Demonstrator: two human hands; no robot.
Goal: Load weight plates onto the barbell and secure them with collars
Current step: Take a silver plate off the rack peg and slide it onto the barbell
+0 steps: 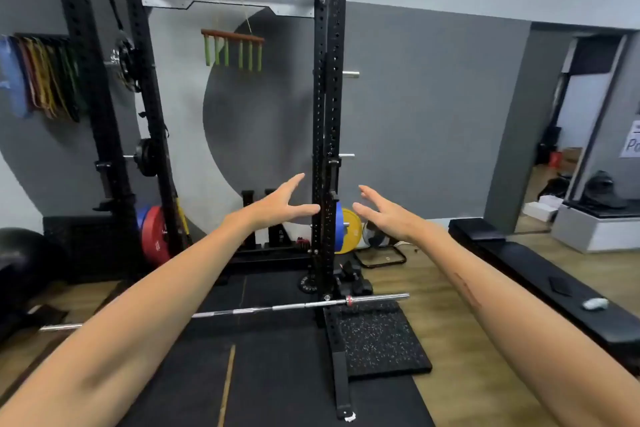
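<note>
Head view: both hands are extending forward, fingers spread and grasping nothing — left hand left of the rack upright, right hand to its right. Blue plate and yellow plate are hanging on the upright's peg between them. The barbell is lying bare on the black floor mat below.

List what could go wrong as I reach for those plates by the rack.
1. The blue plate sits right behind the rack upright; both open hands, left hand and right hand, may get pinched against the post while pulling it off.
2. The yellow plate beside it could shift or roll.
3. The barbell lies bare on the floor underfoot, a likely trip hazard when carrying plates.
</note>
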